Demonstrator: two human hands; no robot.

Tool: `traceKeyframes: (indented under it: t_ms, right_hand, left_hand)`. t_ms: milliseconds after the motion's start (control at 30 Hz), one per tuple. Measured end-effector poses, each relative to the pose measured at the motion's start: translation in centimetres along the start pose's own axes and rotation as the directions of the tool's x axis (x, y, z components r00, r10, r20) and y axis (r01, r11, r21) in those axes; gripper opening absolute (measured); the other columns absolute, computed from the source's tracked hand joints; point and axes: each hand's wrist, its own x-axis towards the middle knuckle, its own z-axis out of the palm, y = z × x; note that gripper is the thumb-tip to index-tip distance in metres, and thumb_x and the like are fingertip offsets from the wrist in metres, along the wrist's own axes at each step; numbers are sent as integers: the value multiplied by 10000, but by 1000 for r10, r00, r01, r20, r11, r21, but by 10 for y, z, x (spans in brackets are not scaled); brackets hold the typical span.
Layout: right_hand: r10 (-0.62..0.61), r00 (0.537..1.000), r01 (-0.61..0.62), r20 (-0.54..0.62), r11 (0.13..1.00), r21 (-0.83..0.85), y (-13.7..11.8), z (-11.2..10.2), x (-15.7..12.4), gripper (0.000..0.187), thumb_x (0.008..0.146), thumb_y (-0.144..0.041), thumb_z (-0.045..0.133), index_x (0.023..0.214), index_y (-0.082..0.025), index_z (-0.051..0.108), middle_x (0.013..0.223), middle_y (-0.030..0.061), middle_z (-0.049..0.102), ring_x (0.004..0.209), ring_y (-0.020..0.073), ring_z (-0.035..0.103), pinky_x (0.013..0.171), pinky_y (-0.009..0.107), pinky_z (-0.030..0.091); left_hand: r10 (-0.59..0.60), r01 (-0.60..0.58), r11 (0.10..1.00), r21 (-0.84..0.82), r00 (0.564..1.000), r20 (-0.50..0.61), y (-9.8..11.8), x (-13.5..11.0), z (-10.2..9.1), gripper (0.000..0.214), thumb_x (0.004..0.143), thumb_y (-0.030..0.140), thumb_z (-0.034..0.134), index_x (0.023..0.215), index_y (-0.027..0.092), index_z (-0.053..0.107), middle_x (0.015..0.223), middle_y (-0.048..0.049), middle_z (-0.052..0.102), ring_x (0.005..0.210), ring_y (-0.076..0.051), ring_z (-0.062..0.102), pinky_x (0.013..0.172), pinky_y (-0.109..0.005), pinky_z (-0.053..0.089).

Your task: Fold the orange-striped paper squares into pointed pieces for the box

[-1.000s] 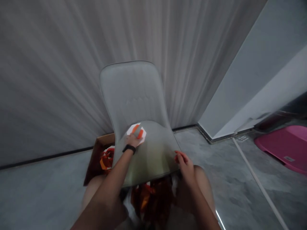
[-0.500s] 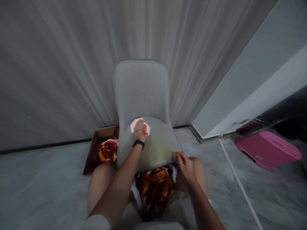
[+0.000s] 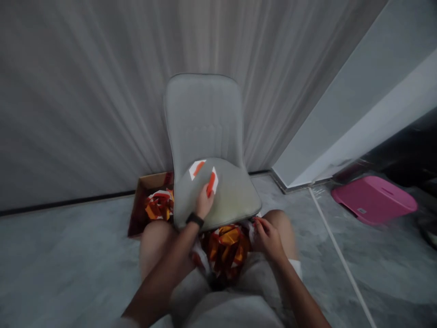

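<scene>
My left hand (image 3: 204, 201), a dark band on its wrist, is closed on a white-and-orange paper piece (image 3: 212, 181) above the grey chair (image 3: 205, 107) seat. A similar white-and-orange piece (image 3: 197, 169) lies at the back left of the seat. My right hand (image 3: 268, 233) is by the seat's front right corner, its thumb and fingers pinched together. Something reddish shows at those fingertips, too small to make out. Below the seat's front edge, between my legs, sits a heap of shiny orange pieces (image 3: 227, 248), with whitish, bag-like material around it.
A cardboard box (image 3: 135, 207) with crumpled orange-and-white pieces (image 3: 159, 204) stands left of the chair. Behind the chair hangs a grey curtain (image 3: 102, 91). A pink plastic container (image 3: 373, 199) lies on the floor at right, near a white wall edge.
My left hand has picked one paper piece up from the seat and drawn it back towards me. My right hand stays pinched by the seat corner. The view has shifted slightly.
</scene>
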Motion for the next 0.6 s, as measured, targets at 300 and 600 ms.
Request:
traceKeyframes:
  t_ms: [300, 600]
  right_hand:
    - [3, 953, -133, 301, 901, 413, -50, 76, -19, 605, 840, -530, 669, 1371, -260, 564, 1310, 100, 665, 1108, 261, 681, 944, 423, 567]
    - [41, 931, -266, 362, 755, 599, -81, 93, 14, 704, 826, -476, 703, 1456, -270, 467, 1247, 82, 682, 929, 206, 716, 803, 356, 611]
  left_hand:
    - [240, -245, 960, -136, 969, -51, -25, -57, 60, 450, 947, 163, 480, 1393, 221, 505, 1230, -114, 590, 1131, -232, 621, 980, -372, 506]
    - [299, -305, 919, -250, 952, -63, 4, -34, 56, 564, 917, 191, 564, 1463, 199, 425, 1304, -135, 540, 1208, -239, 569, 1052, -392, 466]
